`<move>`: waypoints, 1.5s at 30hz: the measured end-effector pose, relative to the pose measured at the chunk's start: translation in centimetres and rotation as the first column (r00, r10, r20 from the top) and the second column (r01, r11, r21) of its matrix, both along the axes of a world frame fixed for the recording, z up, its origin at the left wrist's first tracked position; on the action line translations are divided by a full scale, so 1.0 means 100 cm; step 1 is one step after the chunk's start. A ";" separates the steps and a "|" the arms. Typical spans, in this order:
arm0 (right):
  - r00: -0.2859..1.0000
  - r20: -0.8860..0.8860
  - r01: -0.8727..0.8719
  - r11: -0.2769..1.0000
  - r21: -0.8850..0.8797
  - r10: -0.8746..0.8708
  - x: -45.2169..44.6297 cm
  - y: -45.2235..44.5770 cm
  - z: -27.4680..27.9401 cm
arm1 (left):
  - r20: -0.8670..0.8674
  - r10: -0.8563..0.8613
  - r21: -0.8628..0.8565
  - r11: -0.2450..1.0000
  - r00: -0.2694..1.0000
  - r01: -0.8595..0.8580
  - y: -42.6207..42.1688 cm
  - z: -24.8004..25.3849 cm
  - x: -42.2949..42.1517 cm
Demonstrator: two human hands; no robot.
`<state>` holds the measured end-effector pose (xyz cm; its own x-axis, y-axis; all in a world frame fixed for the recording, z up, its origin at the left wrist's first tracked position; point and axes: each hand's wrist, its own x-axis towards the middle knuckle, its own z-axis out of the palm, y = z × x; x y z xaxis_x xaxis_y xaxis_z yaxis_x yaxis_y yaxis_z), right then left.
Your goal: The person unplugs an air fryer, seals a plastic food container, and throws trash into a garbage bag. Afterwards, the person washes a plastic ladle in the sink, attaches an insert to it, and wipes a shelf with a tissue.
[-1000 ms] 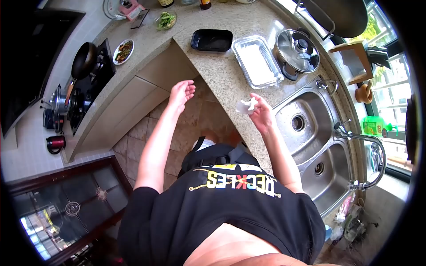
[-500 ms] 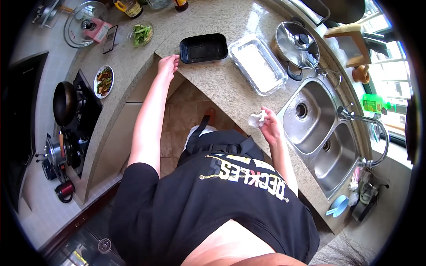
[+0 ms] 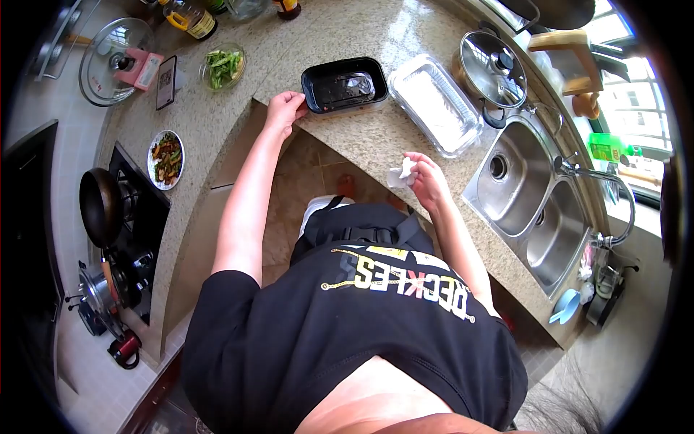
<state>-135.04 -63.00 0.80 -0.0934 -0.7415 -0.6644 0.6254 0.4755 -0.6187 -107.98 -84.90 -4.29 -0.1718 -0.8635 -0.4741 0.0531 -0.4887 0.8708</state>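
The left hand (image 3: 284,113) pinches the black tray (image 3: 341,88) at eight o'clock, seemingly to steady it; the right hand (image 3: 429,179) pinches crumpled tissue (image 3: 399,176) towards five, clear of it.

On the counter (image 3: 285,50), the tray (image 3: 329,88) sat before the person with the left hand (image 3: 285,111) at its near left corner, a second tray (image 3: 437,105) just beside it on the right, and the lidded pot (image 3: 494,69) right of that, past the far end of the sink (image 3: 531,173). The right hand (image 3: 428,181) held a tissue (image 3: 400,176) in front of the second tray (left of the sink). Leftward stood the bowl (image 3: 242,71) of greens, then the phone (image 3: 166,83); the plate (image 3: 180,163) lay nearer, right of the stove (image 3: 156,205).
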 end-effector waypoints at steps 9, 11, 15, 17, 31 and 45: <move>0.982 -0.156 -0.107 0.994 -0.018 0.103 0.013 -0.044 -0.027 | -0.052 0.138 -0.191 0.971 0.989 -0.145 0.007 0.011 0.014; 0.931 -0.313 -0.200 0.980 -0.015 0.186 0.020 -0.058 -0.036 | -0.067 0.171 -0.175 0.968 0.983 -0.180 0.007 0.020 0.036; 0.731 -0.680 -0.048 0.999 0.022 0.050 0.041 -0.088 -0.061 | -0.145 0.264 -0.188 0.939 0.954 -0.289 0.018 0.031 0.091; 0.541 -0.840 0.004 0.999 -0.039 -0.035 0.045 -0.100 -0.078 | -0.131 0.323 -0.181 0.922 0.937 -0.343 0.028 0.035 0.114; 0.505 -0.854 0.304 0.952 0.045 -0.121 0.046 -0.141 -0.106 | -0.094 0.422 -0.053 0.902 0.902 -0.428 0.107 0.035 0.163; 0.391 -0.920 0.268 0.951 0.153 0.038 0.048 -0.131 -0.095 | -0.042 0.320 -0.044 0.946 0.946 -0.322 0.106 0.020 0.151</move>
<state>-130.27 -76.10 -8.68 -0.8203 -0.5054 -0.2678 -0.1727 0.6652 -0.7264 -92.85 -74.31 -2.25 0.1032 -0.8979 -0.4278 0.2302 -0.3969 0.8885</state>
